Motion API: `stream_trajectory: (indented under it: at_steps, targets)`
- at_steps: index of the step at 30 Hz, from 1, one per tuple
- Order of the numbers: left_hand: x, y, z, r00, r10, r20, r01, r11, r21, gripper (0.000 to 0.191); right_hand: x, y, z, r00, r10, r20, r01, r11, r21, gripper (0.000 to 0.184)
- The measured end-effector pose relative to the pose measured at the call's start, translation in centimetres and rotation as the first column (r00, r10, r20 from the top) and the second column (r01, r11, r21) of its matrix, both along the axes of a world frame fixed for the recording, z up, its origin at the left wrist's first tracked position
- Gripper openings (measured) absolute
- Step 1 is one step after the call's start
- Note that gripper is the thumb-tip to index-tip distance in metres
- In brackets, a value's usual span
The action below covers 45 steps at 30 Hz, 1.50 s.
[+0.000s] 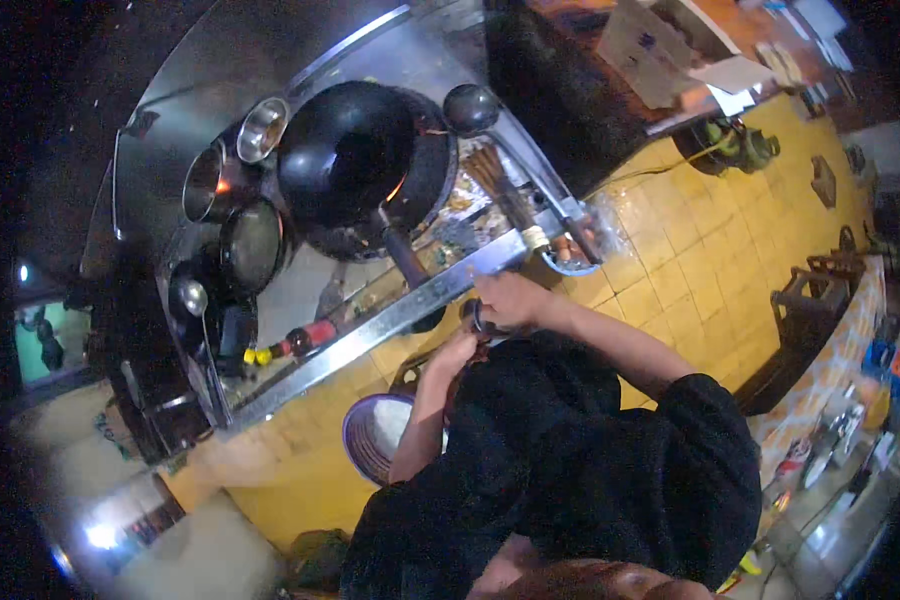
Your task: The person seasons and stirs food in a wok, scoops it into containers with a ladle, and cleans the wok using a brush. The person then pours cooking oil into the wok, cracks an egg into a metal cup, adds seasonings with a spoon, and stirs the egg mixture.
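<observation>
My left hand (457,351) and my right hand (506,298) are close together in front of my body, at the steel front edge of the stove. Between them is a small dark round object (478,315), which both hands seem to hold; its kind cannot be told. Beyond the edge a black wok (345,150) rests tilted on the burner, its handle (403,251) pointing towards me. A bamboo wok brush (502,191) and a ladle (472,109) lie to the right of the wok. A bottle with a red label (311,337) lies at the left.
Metal pots (214,184) and a pan (253,247) stand left of the wok, near a long spoon (193,298). A purple basket (356,442) is below my left forearm. Yellow tiles (690,247) cover the floor. A cardboard box (645,56) sits at the upper right.
</observation>
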<state>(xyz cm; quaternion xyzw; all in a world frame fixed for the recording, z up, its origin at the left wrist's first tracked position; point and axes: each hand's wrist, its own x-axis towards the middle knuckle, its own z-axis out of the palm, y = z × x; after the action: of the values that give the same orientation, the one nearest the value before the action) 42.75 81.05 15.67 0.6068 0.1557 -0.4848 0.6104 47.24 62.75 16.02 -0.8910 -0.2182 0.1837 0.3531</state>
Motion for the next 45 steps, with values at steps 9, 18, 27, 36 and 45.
stream_trajectory:
  at_steps: [9, 18, 27, 36, 45]
  targets:
    - [0.9, -8.8, -1.6, 0.896, -0.346, 0.277, 0.352, 0.936, 0.030, 0.045, -5.4, -6.1, 1.2, 0.834, -0.294, 0.466, 0.457, 0.842, -0.288, 0.021]
    - [1.9, -10.8, 3.1, 0.891, -0.385, 0.239, 0.378, 0.922, 0.077, 0.059, -6.5, -6.2, -0.1, 0.877, -0.369, 0.308, 0.472, 0.784, -0.403, 0.017]
    - [3.4, -10.7, 0.0, 0.805, -0.549, 0.223, 0.535, 0.835, 0.126, 0.049, -6.7, -5.7, 1.3, 0.693, -0.717, 0.073, 0.708, 0.658, -0.256, 0.029]
    - [1.2, -19.6, 0.5, 0.437, -0.852, 0.290, 0.864, 0.487, 0.129, 0.036, -15.0, -10.5, 3.5, 0.237, -0.960, -0.151, 0.964, 0.252, -0.087, 0.040]
    - [-5.0, -31.0, 3.6, 0.148, -0.954, 0.262, 0.973, 0.187, 0.132, 0.041, -37.6, -17.0, 1.0, -0.462, -0.772, -0.438, 0.423, -0.625, 0.656, 0.016]
